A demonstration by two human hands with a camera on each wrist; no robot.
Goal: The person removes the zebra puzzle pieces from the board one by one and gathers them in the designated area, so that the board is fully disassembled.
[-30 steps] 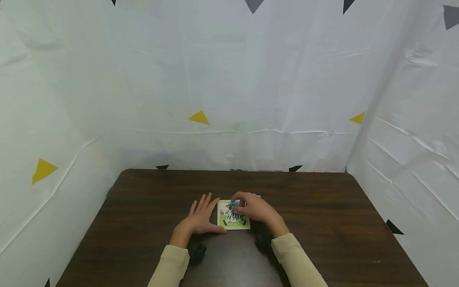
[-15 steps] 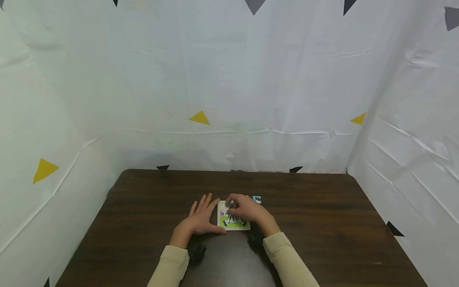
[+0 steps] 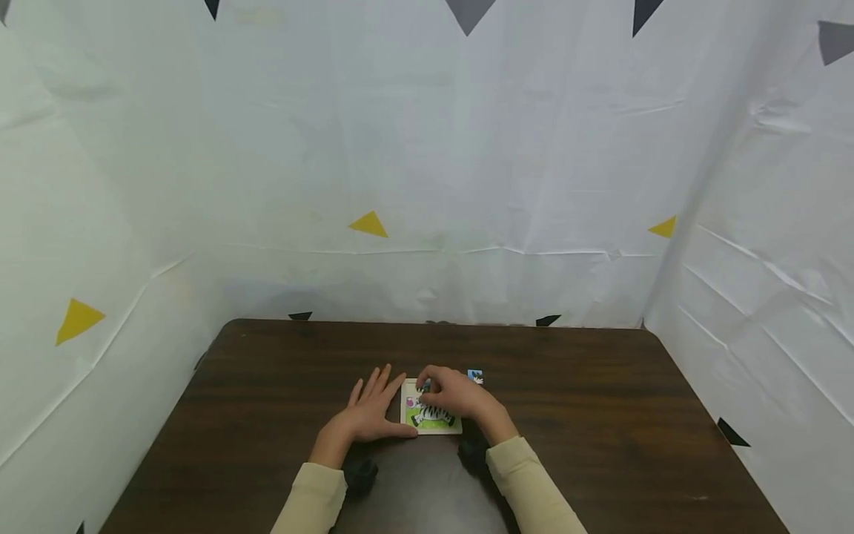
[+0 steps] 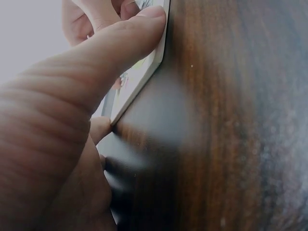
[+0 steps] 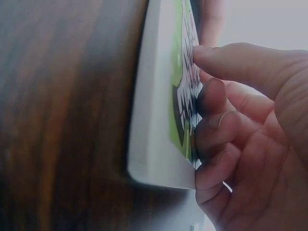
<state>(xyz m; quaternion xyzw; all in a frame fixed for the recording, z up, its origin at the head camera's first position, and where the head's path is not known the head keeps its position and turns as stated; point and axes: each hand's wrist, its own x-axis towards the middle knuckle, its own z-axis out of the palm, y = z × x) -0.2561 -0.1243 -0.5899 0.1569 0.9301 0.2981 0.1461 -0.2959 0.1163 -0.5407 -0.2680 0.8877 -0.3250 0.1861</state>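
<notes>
A small square zebra picture puzzle [image 3: 435,420] with a pale frame lies flat on the table. My left hand [image 3: 363,419] spreads beside its left side. In the left wrist view the thumb [image 4: 139,30] lies along the near edge of the frame, while a fingertip touches a corner. Bent over the upper part of the picture, my right hand [image 3: 460,394] pinches a puzzle piece there with thumb and index finger, largely hiding it. The other fingers [image 5: 219,127] curl down onto the picture in the right wrist view. Behind this hand lies a loose blue zebra puzzle piece [image 3: 475,376].
The dark wood-grain table [image 3: 600,430] reaches back to a white curtain [image 3: 427,148] with yellow, grey and black triangles. White curtain also hangs along both sides. Dark wrist-worn devices [image 3: 361,476] sit under the wrists.
My right hand has shifted left across the puzzle, bringing the loose piece behind it into fuller view. The left hand stays in place at the frame.
</notes>
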